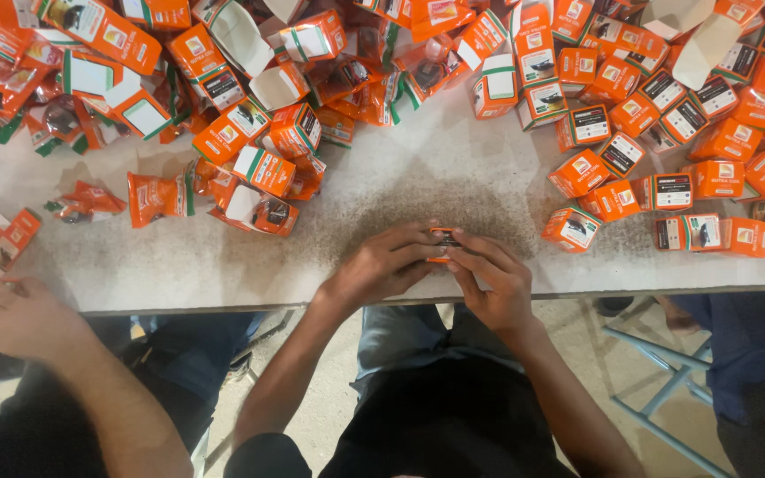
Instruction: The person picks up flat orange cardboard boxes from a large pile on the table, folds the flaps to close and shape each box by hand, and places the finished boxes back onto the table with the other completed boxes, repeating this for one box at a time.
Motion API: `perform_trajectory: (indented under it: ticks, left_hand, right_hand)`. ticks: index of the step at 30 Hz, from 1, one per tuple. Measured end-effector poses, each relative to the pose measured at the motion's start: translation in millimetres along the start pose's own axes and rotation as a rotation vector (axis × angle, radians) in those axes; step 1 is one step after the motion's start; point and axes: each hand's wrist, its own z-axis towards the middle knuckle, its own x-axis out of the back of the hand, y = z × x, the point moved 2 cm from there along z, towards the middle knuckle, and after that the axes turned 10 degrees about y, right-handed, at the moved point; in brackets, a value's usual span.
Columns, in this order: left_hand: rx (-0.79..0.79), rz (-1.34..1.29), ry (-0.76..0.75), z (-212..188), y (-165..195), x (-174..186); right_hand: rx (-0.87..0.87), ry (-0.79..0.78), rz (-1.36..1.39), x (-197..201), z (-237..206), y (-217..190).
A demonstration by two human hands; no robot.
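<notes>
Both hands are meeting at the near edge of the pale speckled stone tabletop, closing on one small orange cardboard carton. The left hand is cupping it with curled fingers; the right hand is pinching its near end. Doing this well probably means bracing the carton's sides lightly, avoiding crushing, while heaps of similar orange cartons are lying beyond.

small orange box between both hands at near bench edge | heap of orange cartons with white-green flaps, upper left | closed orange-black boxes spread right | orange pouches left
</notes>
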Motion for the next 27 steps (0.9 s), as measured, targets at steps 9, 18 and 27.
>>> perform_trajectory:
  ticks: [9,18,27]
  left_hand:
    - [0.001,0.039,0.032,-4.4,-6.7,-10.1]
    - [-0.121,0.248,0.063,-10.8,-2.1,-19.9]
    - [-0.084,0.315,-0.194,32.3,3.1,1.2]
  right_hand:
    - [-0.029,-0.035,-0.038,-2.4,1.0,3.4]
    - [0.067,-0.262,-0.140,15.9,10.6,0.6]
    - [0.020,-0.191,-0.312,19.5,11.1,14.8]
